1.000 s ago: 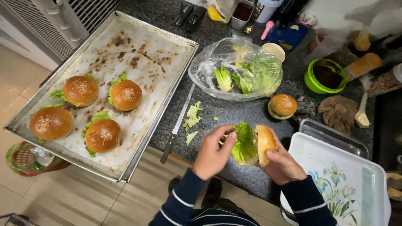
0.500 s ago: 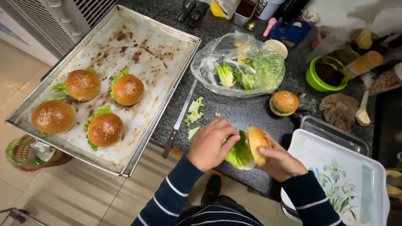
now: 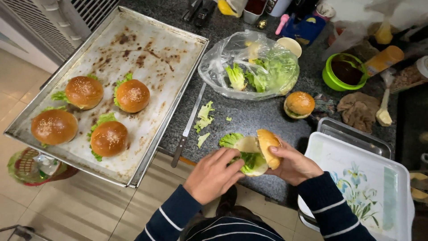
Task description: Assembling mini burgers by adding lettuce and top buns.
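Observation:
Both hands hold one split burger bun [image 3: 261,151] over the front edge of the dark counter. My right hand [image 3: 292,165] grips the browned top half, tilted on edge. My left hand [image 3: 214,174] presses green lettuce [image 3: 249,161] into the open bun with its fingertips. A loose lettuce leaf [image 3: 229,139] lies on the counter just behind the bun. Several sesame buns with lettuce sit on the metal baking tray [image 3: 147,58] at the left, the nearest one [image 3: 109,138] close to the tray's front edge.
A knife [image 3: 189,125] lies beside the tray with lettuce scraps [image 3: 204,117] next to it. A clear bag of lettuce [image 3: 252,67] sits behind. Another bun [image 3: 298,105], a green bowl [image 3: 344,71] and a flowered white tray [image 3: 356,187] stand to the right.
My left hand has slid over the bun and pushed the lettuce down inside it. The bun has opened wider and tilted in my right hand.

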